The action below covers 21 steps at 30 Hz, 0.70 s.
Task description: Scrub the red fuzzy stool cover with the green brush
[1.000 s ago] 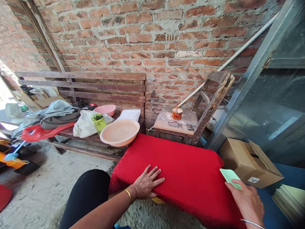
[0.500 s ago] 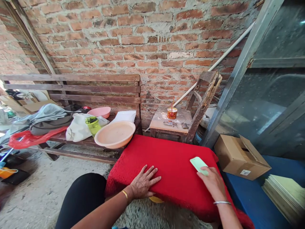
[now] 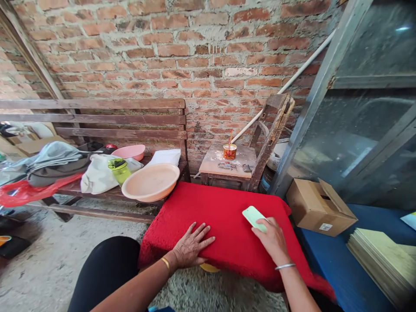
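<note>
1. Beside the dark-clad knee (image 3: 108, 264), the left hand (image 3: 191, 248) lies palm-down on the plush red cloth (image 3: 208, 201), fingers spread, gripping nothing.
2. Slightly farther, the right hand (image 3: 273, 238) clasps a smooth, round-cornered mint-green slab (image 3: 253, 216) over the cloth; contact is unclear. Handling it seems the step in hand; moving it calls for a steady grip.
3. Beyond: a shallow peach plastic basin (image 3: 151, 182), a worn wooden chair (image 3: 214, 162) bearing a patterned pot (image 3: 229, 153), then coarse brick wall (image 3: 162, 65).
</note>
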{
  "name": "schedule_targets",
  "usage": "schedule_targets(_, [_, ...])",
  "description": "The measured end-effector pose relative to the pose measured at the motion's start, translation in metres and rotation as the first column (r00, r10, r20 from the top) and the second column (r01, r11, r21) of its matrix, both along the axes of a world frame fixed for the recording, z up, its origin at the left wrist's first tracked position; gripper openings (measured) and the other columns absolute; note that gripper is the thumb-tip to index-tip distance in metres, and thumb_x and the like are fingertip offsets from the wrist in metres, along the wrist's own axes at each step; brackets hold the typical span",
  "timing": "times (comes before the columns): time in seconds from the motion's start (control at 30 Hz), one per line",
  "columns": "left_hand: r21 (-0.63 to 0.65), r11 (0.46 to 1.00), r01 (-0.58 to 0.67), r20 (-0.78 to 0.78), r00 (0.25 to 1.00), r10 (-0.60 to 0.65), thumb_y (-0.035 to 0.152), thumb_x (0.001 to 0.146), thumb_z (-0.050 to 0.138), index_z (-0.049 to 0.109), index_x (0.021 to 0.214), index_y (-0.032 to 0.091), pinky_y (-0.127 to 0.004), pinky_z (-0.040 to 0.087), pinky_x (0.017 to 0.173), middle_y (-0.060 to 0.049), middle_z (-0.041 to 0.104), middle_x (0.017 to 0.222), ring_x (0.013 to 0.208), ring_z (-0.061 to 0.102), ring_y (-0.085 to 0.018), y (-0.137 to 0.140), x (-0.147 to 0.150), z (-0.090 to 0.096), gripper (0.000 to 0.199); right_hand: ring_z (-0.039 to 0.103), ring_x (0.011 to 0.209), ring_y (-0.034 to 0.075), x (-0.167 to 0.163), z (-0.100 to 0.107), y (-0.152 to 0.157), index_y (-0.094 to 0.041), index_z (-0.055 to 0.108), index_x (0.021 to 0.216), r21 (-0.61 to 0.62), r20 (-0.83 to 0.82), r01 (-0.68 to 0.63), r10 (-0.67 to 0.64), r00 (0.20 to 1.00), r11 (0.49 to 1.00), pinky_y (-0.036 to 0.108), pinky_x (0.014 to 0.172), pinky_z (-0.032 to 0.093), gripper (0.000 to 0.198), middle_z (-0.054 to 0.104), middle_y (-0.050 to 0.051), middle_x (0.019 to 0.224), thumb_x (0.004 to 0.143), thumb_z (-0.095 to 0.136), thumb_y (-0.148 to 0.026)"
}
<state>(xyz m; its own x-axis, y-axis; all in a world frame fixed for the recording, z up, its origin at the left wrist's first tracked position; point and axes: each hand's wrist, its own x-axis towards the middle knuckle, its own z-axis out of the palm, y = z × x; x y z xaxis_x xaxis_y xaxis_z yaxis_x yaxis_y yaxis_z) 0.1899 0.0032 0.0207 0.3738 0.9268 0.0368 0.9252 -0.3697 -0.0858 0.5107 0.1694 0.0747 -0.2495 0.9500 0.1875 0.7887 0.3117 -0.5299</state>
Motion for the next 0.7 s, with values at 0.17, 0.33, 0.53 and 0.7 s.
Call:
schedule_targets(0.17, [0.019,1.000,0.009,0.007,1.000,-0.009,0.056,0.078,0.070,0.030,0.153,0.038,-0.056,0.014,0.119,-0.008,0.030,0.161,0.147,0.027,-0.034,0.000,0.000,0.001,0.087,0.063,0.088,0.020,0.027,0.003,0.001,-0.032,0.073,0.091,-0.039,0.058,0.063,-0.061,0.996,0.997,0.033,0.080,0.046,0.024,0.061,0.000,0.096,0.073,0.062,-0.043])
schedule_targets(0.33, [0.019,1.000,0.011,0.012,1.000,-0.012,0.057,0.079,0.069,0.029,0.154,0.039,-0.057,0.016,0.118,-0.008,0.032,0.160,0.146,0.029,-0.034,0.000,0.002,0.005,0.086,0.061,0.081,0.027,0.101,0.017,0.007,-0.029,0.073,0.097,-0.031,0.175,0.360,-0.350,0.920,0.932,0.043,0.077,0.047,0.036,0.059,0.008,0.097,0.076,0.054,-0.052])
schedule_targets(0.53, [0.028,1.000,0.010,0.007,1.000,-0.010,0.058,0.079,0.068,0.030,0.153,0.038,-0.057,0.014,0.118,-0.008,0.032,0.160,0.146,0.029,-0.034,-0.001,0.002,0.005,0.086,0.060,0.095,0.027,0.067,0.016,0.000,-0.023,0.073,0.096,-0.052,0.006,0.215,-0.215,0.977,0.975,0.041,0.088,0.047,0.041,0.058,0.009,0.101,0.074,0.054,-0.053])
schedule_targets(0.7, [0.036,0.999,0.008,-0.005,1.000,-0.007,0.057,0.079,0.069,0.030,0.154,0.037,-0.057,0.014,0.118,-0.008,0.032,0.160,0.146,0.028,-0.034,-0.001,0.002,0.002,0.087,0.062,0.089,0.020,0.010,0.005,-0.012,-0.029,0.073,0.091,-0.058,-0.016,-0.025,0.024,1.000,0.998,0.031,0.083,0.046,0.027,0.060,0.001,0.096,0.070,0.062,-0.042])
